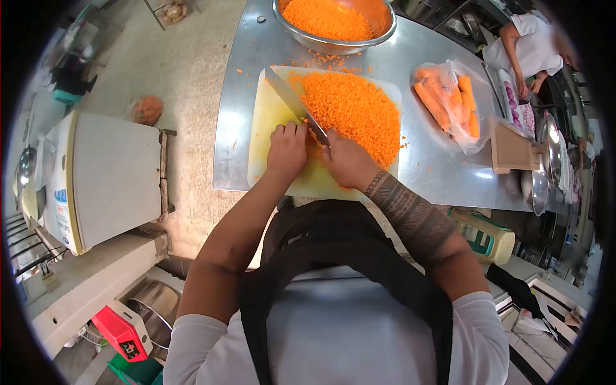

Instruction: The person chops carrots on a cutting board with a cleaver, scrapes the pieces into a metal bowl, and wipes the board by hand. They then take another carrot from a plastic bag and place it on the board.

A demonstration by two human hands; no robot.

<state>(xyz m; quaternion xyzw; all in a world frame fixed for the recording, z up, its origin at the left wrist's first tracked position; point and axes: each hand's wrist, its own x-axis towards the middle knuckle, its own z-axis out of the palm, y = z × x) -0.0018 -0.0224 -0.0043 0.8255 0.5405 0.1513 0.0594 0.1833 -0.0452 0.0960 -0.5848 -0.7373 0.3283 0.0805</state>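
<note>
Centrally, the fingers of the right hand (350,160) were closed around the handle of one knife (290,97). The fingers of the left hand (287,153) were curled downward just beside the blade; whether they gripped a piece could not be told. The blade lay diagonally, its tip toward the far left corner of one cutting board (269,144). One pile of chopped carrot (353,109) covered the right portion of the board, to the right of the blade. Beyond the board stood one metal bowl (333,46), holding a second quantity of chopped carrot, with loose bits between the two. To the right, one clear plastic bag (473,138) held several whole carrots (431,106); overlap prevented an exact count. All rested on one metal table (423,173). One other person (529,48) worked beyond its right side.
</note>
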